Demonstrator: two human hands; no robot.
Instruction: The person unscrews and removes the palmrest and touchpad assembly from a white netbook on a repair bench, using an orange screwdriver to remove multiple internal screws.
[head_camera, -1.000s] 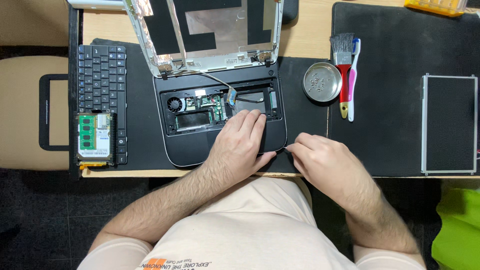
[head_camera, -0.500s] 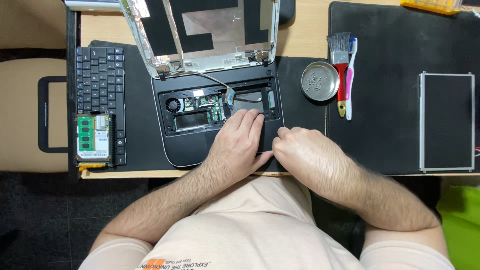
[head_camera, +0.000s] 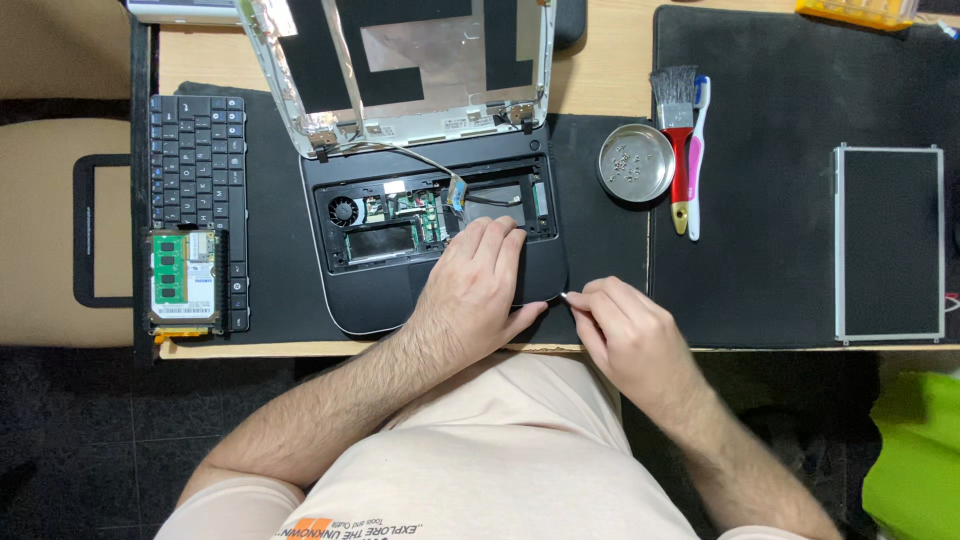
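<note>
The laptop base (head_camera: 440, 245), a black plastic shell with rounded corners, lies on a dark mat (head_camera: 600, 260) at the near edge of the wooden table (head_camera: 600, 70), its front lip almost at the table's rim. Its long axis runs left to right, and the stripped lid (head_camera: 400, 70), lined with silvery foil, stands hinged at the far side and leans away. The keyboard bay is open, showing a small fan, green board and a thin cable.

The left hand (head_camera: 475, 290) lies flat on the palm rest, fingers spread and reaching into the open bay. The right hand (head_camera: 625, 335) is pinched shut just off the base's right front corner on what seems to be a slim pale tool (head_camera: 567, 296), too small to identify.

Bare mat lies right of the base. Beyond it sit a round metal dish (head_camera: 636, 165) of screws, a red-handled brush (head_camera: 677, 150) and a toothbrush (head_camera: 697, 160).
</note>
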